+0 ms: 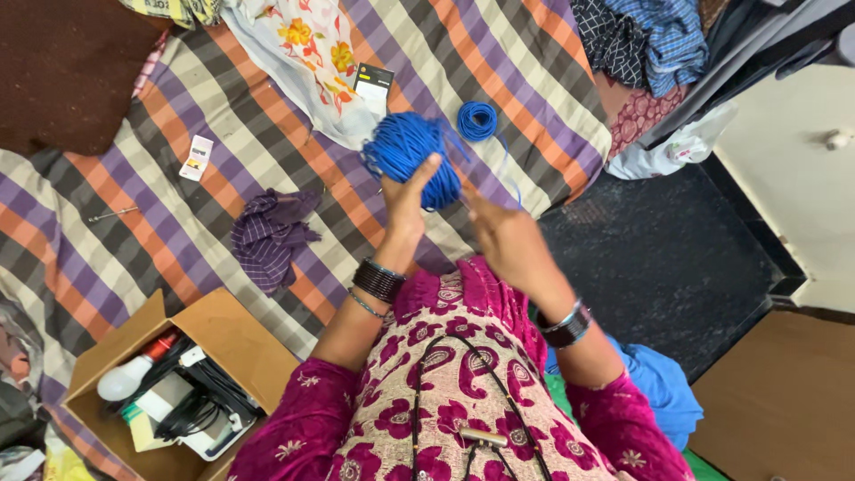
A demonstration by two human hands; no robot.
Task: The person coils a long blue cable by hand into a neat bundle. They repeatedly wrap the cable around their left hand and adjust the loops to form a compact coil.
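Left hand fingers wrapped round blue cord ball, frame centre-top; right hand pinching loose strand — small coil beyond on striped bedcover. Risk: slack strand tangling, ball slipping from grip.

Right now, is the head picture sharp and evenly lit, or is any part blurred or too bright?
Head view: soft, even light, no hard shadows; the blue cord ball in the left hand is sharp; the right hand is slightly motion-blurred; the pale wall at right is bright but not glaring; edges look wide-angle stretched.
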